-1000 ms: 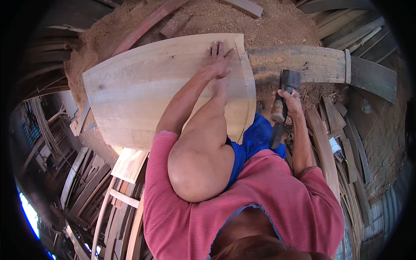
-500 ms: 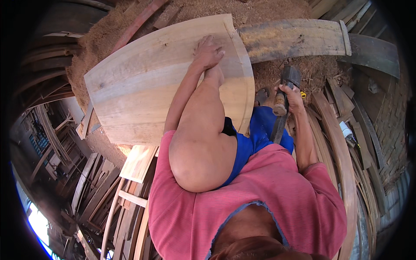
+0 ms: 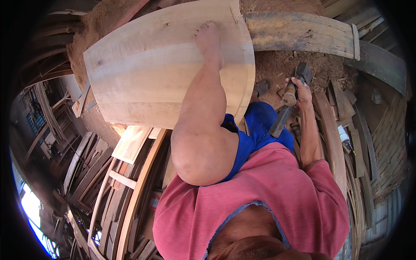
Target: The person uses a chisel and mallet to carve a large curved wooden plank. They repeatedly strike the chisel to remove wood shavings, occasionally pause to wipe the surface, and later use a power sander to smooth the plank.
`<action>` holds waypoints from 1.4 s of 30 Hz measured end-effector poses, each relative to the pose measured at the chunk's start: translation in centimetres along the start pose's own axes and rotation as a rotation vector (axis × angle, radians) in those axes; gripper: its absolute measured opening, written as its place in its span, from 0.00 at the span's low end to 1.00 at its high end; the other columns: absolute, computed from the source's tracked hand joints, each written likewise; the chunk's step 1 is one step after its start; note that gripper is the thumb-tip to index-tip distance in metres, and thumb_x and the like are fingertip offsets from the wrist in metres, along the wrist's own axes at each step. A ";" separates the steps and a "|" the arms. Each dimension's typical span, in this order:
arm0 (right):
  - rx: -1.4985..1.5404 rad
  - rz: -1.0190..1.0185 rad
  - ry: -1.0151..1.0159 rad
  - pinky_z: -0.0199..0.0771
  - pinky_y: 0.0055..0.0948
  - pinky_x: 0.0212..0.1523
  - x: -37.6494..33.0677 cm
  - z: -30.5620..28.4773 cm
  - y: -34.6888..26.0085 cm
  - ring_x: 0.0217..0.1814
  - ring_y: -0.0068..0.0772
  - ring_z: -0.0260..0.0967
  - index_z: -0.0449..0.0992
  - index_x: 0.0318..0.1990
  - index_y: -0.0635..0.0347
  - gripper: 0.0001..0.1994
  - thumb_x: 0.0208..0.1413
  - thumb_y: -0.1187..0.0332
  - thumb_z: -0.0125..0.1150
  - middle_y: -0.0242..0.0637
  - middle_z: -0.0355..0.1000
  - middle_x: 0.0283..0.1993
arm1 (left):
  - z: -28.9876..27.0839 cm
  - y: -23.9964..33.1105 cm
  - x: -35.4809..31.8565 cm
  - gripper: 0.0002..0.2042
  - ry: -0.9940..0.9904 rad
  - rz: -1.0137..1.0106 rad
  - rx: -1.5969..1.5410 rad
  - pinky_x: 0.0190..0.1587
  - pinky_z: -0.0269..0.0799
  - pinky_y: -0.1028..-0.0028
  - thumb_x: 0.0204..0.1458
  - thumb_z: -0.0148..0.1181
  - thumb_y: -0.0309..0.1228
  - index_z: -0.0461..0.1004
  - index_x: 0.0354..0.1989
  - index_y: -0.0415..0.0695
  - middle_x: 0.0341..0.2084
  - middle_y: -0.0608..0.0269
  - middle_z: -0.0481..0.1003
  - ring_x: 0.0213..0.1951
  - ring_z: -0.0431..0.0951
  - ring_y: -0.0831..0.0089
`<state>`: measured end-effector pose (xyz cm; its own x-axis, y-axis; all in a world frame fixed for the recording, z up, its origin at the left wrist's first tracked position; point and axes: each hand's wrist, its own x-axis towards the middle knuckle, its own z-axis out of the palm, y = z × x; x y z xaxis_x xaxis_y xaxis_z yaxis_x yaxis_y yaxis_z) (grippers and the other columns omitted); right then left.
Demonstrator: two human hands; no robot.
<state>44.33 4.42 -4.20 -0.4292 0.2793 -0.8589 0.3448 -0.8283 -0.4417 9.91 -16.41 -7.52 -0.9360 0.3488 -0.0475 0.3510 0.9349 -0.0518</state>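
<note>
In my right hand [image 3: 302, 92], fingers wrapped round it, is a hammer [image 3: 304, 73] with a dark blocky head; a rounded wooden handle end points back toward me. From the same grip a flat, dark, chisel-like bar [image 3: 281, 122] slants down over my blue shorts. I cannot tell whether it is separate from the hammer. A broad, pale, curved panel of joined planks [image 3: 143, 82] lies ahead, and my bare left foot [image 3: 209, 41] presses on its top. My left hand is out of sight; its arm is hidden beside my raised knee.
A sawdust-covered curved plank [image 3: 299, 34] extends right from the panel, with a dark curved board [image 3: 379, 65] past it. Long timbers [image 3: 330, 143] lie along my right, near a white container [image 3: 343, 133]. Left stand stacked boards and a pale wooden frame [image 3: 139, 188]. Sawdust covers the ground.
My left hand has lifted off the panel beside my foot and left the view. My right hand, still gripping the hammer and bar, has shifted slightly right.
</note>
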 end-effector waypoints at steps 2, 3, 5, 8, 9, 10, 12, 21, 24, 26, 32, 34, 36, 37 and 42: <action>-0.008 0.005 -0.017 0.82 0.34 0.35 0.1 1.2 -0.3 0.35 0.34 0.79 0.75 0.43 0.64 0.09 0.60 0.70 0.64 0.41 0.80 0.37 | 0.3 -1.1 -0.4 0.11 -0.009 -0.024 -0.010 0.45 0.77 0.54 0.58 0.54 0.29 0.80 0.45 0.44 0.44 0.56 0.81 0.45 0.82 0.52; -0.032 0.017 0.002 0.82 0.33 0.35 0.4 0.7 -0.2 0.35 0.33 0.79 0.75 0.44 0.64 0.10 0.60 0.69 0.65 0.41 0.80 0.38 | 0.4 -0.9 -0.5 0.11 -0.038 -0.015 -0.042 0.46 0.76 0.53 0.58 0.54 0.30 0.81 0.45 0.44 0.44 0.56 0.81 0.46 0.82 0.52; -0.065 0.052 -0.016 0.83 0.32 0.36 0.6 0.0 0.1 0.36 0.31 0.79 0.76 0.46 0.64 0.12 0.61 0.66 0.66 0.40 0.81 0.40 | 0.0 0.4 -0.1 0.12 -0.067 -0.012 -0.058 0.47 0.75 0.52 0.59 0.53 0.31 0.81 0.46 0.44 0.45 0.55 0.81 0.49 0.81 0.53; -0.123 0.102 -0.086 0.84 0.32 0.37 0.7 -0.6 -0.2 0.37 0.32 0.79 0.76 0.46 0.63 0.12 0.61 0.66 0.66 0.39 0.79 0.40 | 1.6 -0.6 1.1 0.17 -0.089 -0.174 -0.205 0.56 0.70 0.51 0.63 0.47 0.37 0.80 0.49 0.44 0.49 0.54 0.81 0.53 0.79 0.55; -0.145 0.104 -0.085 0.84 0.33 0.36 1.3 -1.2 0.1 0.37 0.32 0.79 0.76 0.45 0.63 0.11 0.61 0.67 0.66 0.39 0.79 0.40 | 1.5 -0.6 0.6 0.17 -0.091 -0.147 -0.194 0.58 0.69 0.50 0.64 0.47 0.37 0.79 0.51 0.43 0.51 0.54 0.80 0.55 0.78 0.55; -0.143 0.114 -0.085 0.84 0.33 0.36 1.5 -0.9 0.4 0.37 0.32 0.79 0.76 0.46 0.63 0.11 0.61 0.67 0.66 0.39 0.79 0.40 | 1.2 -0.5 0.2 0.18 -0.094 -0.111 -0.191 0.60 0.67 0.50 0.64 0.46 0.37 0.79 0.52 0.42 0.52 0.55 0.80 0.57 0.77 0.55; -0.166 0.135 -0.098 0.84 0.33 0.37 1.8 0.1 0.4 0.36 0.33 0.79 0.75 0.46 0.63 0.11 0.60 0.67 0.66 0.40 0.80 0.40 | 1.8 -2.8 -0.9 0.19 -0.097 -0.176 -0.157 0.60 0.67 0.50 0.64 0.45 0.38 0.78 0.53 0.42 0.53 0.55 0.79 0.58 0.76 0.55; -0.172 -0.034 -0.153 0.82 0.34 0.36 0.7 3.7 -4.2 0.34 0.36 0.79 0.76 0.43 0.64 0.09 0.58 0.72 0.66 0.44 0.81 0.37 | -0.2 2.1 3.2 0.21 -0.163 -0.038 -0.196 0.62 0.66 0.49 0.64 0.46 0.39 0.73 0.61 0.45 0.55 0.54 0.77 0.60 0.74 0.54; -0.183 -0.050 -0.157 0.82 0.34 0.36 0.1 5.8 -4.2 0.33 0.36 0.79 0.76 0.43 0.64 0.09 0.58 0.72 0.66 0.44 0.81 0.37 | 2.2 -0.9 3.4 0.21 -0.105 0.077 -0.145 0.61 0.67 0.45 0.64 0.45 0.40 0.71 0.62 0.46 0.57 0.54 0.75 0.61 0.73 0.53; -0.190 -0.040 -0.144 0.82 0.35 0.36 0.0 6.1 -4.1 0.33 0.36 0.79 0.75 0.43 0.63 0.08 0.58 0.72 0.66 0.44 0.81 0.36 | 4.0 -2.2 3.3 0.21 -0.107 0.158 -0.127 0.60 0.67 0.43 0.65 0.45 0.40 0.71 0.63 0.47 0.59 0.55 0.75 0.61 0.73 0.52; -0.110 0.016 -0.109 0.82 0.34 0.34 1.4 5.5 -3.1 0.33 0.34 0.79 0.75 0.42 0.62 0.08 0.59 0.69 0.65 0.43 0.82 0.37 | 0.4 -0.5 3.2 0.21 -0.356 -0.025 -0.137 0.66 0.61 0.52 0.67 0.38 0.40 0.70 0.62 0.48 0.63 0.56 0.71 0.65 0.69 0.53; -0.067 0.021 -0.056 0.82 0.34 0.34 1.8 4.5 -3.2 0.33 0.34 0.79 0.74 0.43 0.62 0.07 0.60 0.70 0.63 0.43 0.81 0.37 | 0.0 2.0 4.0 0.22 -0.331 0.001 -0.137 0.66 0.60 0.52 0.67 0.37 0.41 0.70 0.61 0.48 0.63 0.55 0.71 0.66 0.67 0.54; -0.039 0.036 -0.043 0.82 0.34 0.34 1.7 5.4 -3.7 0.33 0.33 0.79 0.74 0.42 0.62 0.07 0.61 0.70 0.63 0.43 0.81 0.37 | 0.2 1.5 3.8 0.21 -0.312 -0.016 -0.120 0.63 0.62 0.48 0.68 0.38 0.40 0.71 0.62 0.48 0.61 0.57 0.74 0.62 0.71 0.50; -0.026 0.035 -0.042 0.82 0.33 0.34 1.8 5.8 -4.2 0.33 0.33 0.79 0.75 0.42 0.62 0.07 0.61 0.70 0.63 0.43 0.81 0.37 | 0.7 1.2 3.5 0.21 -0.307 -0.022 -0.118 0.62 0.64 0.45 0.68 0.39 0.39 0.71 0.62 0.47 0.60 0.58 0.75 0.60 0.72 0.48; 0.045 -0.005 -0.040 0.81 0.33 0.33 3.6 8.1 -5.5 0.32 0.33 0.78 0.75 0.44 0.60 0.08 0.60 0.70 0.65 0.42 0.81 0.37 | 0.2 -20.1 -2.8 0.17 -0.288 -0.211 -0.530 0.43 0.78 0.66 0.59 0.63 0.41 0.77 0.45 0.39 0.37 0.52 0.82 0.37 0.83 0.65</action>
<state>34.15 6.09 -2.76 -0.4642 0.2645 -0.8453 0.3051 -0.8482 -0.4330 5.52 -36.16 -6.56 -0.9132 0.1910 -0.3601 0.0300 0.9125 0.4081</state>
